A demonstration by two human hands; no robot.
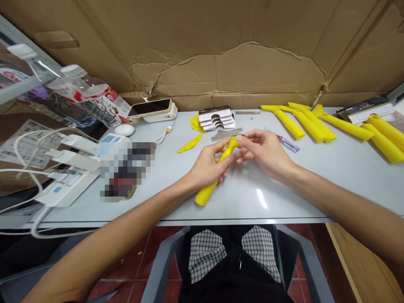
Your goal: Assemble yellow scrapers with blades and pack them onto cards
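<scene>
Behind the work stands a wall of corrugated cardboard [221, 71], creased and torn along a wavy seam. It rises past the back edge of my pale grey, glossy surface [315, 198]. Below the front edge I see red floor tiles [123, 269] and a grey plastic chair arm [160, 265].

At the back right, long yellow plastic handles [315, 126] lie in a loose row, matte and tapered. On the left are a white power strip [67, 189] with white cables, a clear plastic bottle [85, 90], and a smartphone [150, 107] propped on a white block. A white oval object [124, 130] sits near the phone. One item left of my hands [126, 171] is pixelated beyond identifying.

Nearer my hands lie a stack of white card sleeves [216, 118] with curved cutouts, flat steel strips [225, 134], a thin yellow plastic sliver [189, 144], and a screwdriver [288, 144] with a translucent handle.

The task piece, a yellow plastic handle [206, 194], is held above the middle of the surface, its rounded end toward me. My left hand [206, 166] curls around its shaft. My right hand [265, 153] pinches its upper end between thumb and fingers, just in front of the steel strips.
</scene>
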